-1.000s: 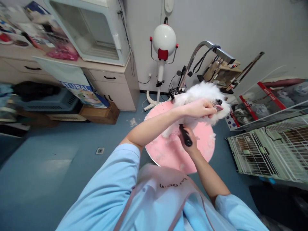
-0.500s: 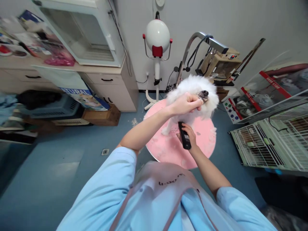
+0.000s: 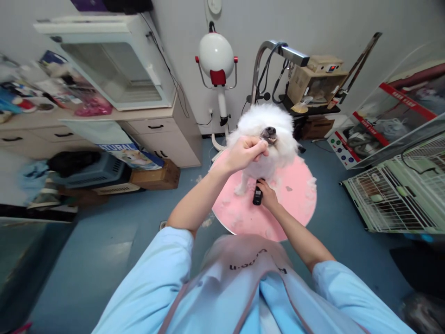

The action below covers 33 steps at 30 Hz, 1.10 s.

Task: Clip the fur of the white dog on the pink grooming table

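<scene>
A fluffy white dog point(image 3: 266, 116) is on the round pink grooming table point(image 3: 239, 220), its head tipped up and some lower teeth showing. Closed at the dog's chin, just under the mouth, my left hand point(image 3: 246, 152) grips the fur there; the fingertips are partly hidden. Lower down, my right hand point(image 3: 268, 195) is wrapped round a black hair clipper point(image 3: 257, 195). The clipper's upper end is against or very near the dog's chest and foreleg; its blade is hidden from me. Loose white fur lies scattered over the tabletop.
A metal grooming arm point(image 3: 295, 54) with hanging leashes rises behind the dog. Beyond stand a white stand dryer point(image 3: 216, 55) and a wooden box point(image 3: 314, 86). Wire cages point(image 3: 403, 192) are at the right; a cabinet point(image 3: 181, 134) and glass-fronted unit point(image 3: 114, 69) are left.
The clipper has moved up and in towards the dog's chest, its handle now foreshortened. The dog's muzzle has turned more towards me, with my left hand still at its chin. My view has shifted slightly.
</scene>
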Available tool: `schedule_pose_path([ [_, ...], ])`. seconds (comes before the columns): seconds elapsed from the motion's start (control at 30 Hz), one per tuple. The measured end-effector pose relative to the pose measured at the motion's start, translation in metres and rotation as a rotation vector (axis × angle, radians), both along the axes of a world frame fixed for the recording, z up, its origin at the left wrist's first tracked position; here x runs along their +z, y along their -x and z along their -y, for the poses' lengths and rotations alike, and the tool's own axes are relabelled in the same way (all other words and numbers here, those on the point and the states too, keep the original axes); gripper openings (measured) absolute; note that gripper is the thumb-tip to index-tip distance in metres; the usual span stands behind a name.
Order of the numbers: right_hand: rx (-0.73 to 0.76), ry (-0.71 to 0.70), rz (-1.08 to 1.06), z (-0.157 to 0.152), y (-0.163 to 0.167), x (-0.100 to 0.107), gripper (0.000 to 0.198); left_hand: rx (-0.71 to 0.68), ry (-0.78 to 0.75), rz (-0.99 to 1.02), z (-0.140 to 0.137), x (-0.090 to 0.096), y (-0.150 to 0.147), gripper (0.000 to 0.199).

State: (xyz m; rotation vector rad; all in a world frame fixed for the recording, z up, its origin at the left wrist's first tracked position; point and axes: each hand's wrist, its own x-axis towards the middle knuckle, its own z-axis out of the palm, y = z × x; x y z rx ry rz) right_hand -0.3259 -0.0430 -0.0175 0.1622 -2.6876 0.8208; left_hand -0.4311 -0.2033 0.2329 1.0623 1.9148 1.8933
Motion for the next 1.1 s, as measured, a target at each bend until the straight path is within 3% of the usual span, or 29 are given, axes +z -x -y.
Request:
schedule_pose_path([
  [0.17, 0.132, 0.014, -0.127, 0.001, -0.014, 0.008, 0.028, 0.061, -0.017, -0.013, 0.007, -0.004, -0.006, 0.058],
  [0.3, 0.115, 0.014, -0.112, -0.004, -0.007, 0.016, 0.029, 0.141, -0.044, -0.006, 0.012, -0.007, -0.012, 0.057],
  [0.67, 0.156, -0.176, -0.039, -0.004, -0.002, 0.041, 0.034, 0.353, -0.149, 0.172, 0.018, -0.020, -0.021, 0.050],
  [0.9, 0.065, -0.143, 0.254, -0.012, 0.008, 0.014, 0.043, 0.473, -0.193, 0.216, 0.019, -0.021, -0.032, 0.046],
  [1.1, 0.069, -0.012, 0.162, 0.017, 0.002, 0.001, 0.046, 0.525, -0.184, 0.200, 0.018, -0.021, -0.039, 0.047],
])
